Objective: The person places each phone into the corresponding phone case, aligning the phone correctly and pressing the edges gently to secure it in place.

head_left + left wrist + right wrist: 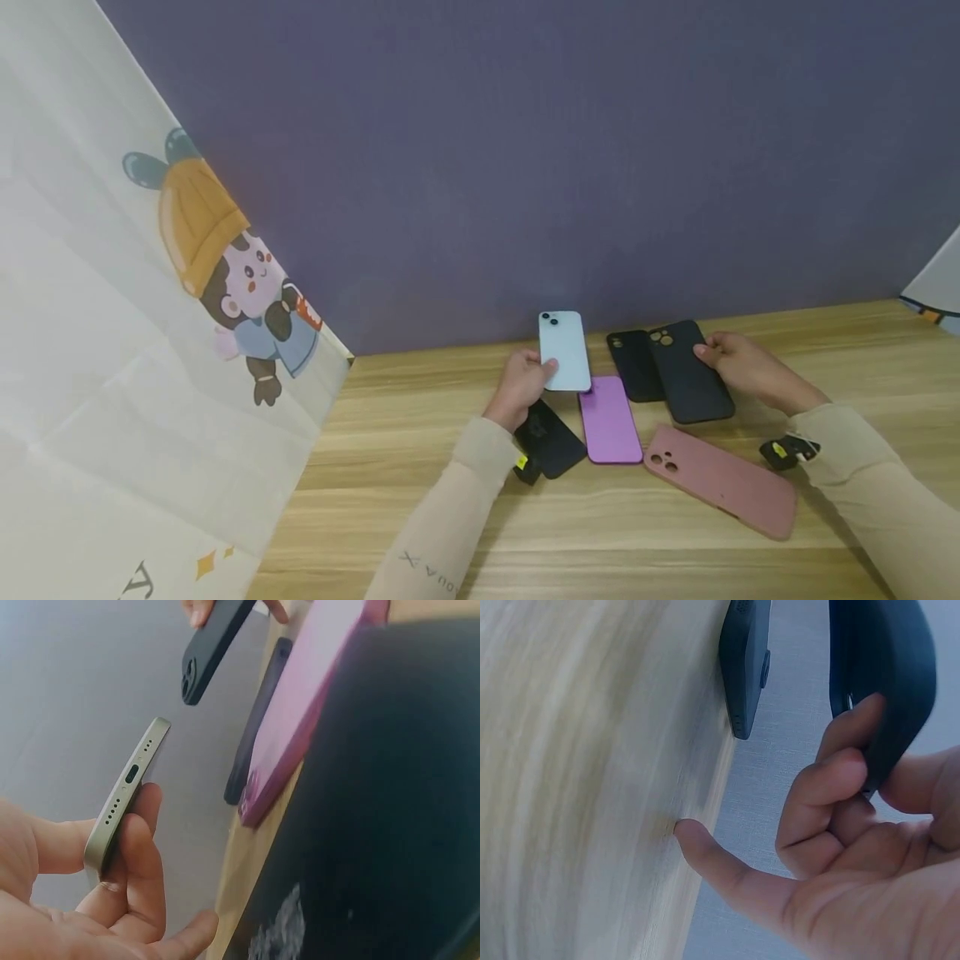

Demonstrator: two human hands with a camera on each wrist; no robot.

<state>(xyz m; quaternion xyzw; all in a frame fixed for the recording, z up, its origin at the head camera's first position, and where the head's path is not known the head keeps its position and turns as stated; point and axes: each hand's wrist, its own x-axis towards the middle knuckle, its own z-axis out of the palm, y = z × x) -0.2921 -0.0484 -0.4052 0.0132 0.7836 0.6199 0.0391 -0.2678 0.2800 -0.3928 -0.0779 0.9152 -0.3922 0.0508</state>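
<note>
My left hand point(521, 385) pinches a pale blue phone point(566, 350) by its lower left edge, thumb on the back, two camera lenses at the top. In the left wrist view the charging port end of that phone point(127, 787) faces the camera, raised off the table. My right hand point(750, 367) grips a black phone case point(690, 371) with camera cutouts by its right edge. The right wrist view shows this case point(889, 682) between thumb and fingers, its inside bare. There, the little finger touches or nearly touches the table.
Between the hands lie a purple phone point(611, 421) and a black phone point(636, 367). Another black phone or case point(553, 442) rests under my left wrist. A pink phone case point(723, 483) lies nearer on the wooden table point(585, 542). Behind rises a dark blue-grey panel point(562, 150).
</note>
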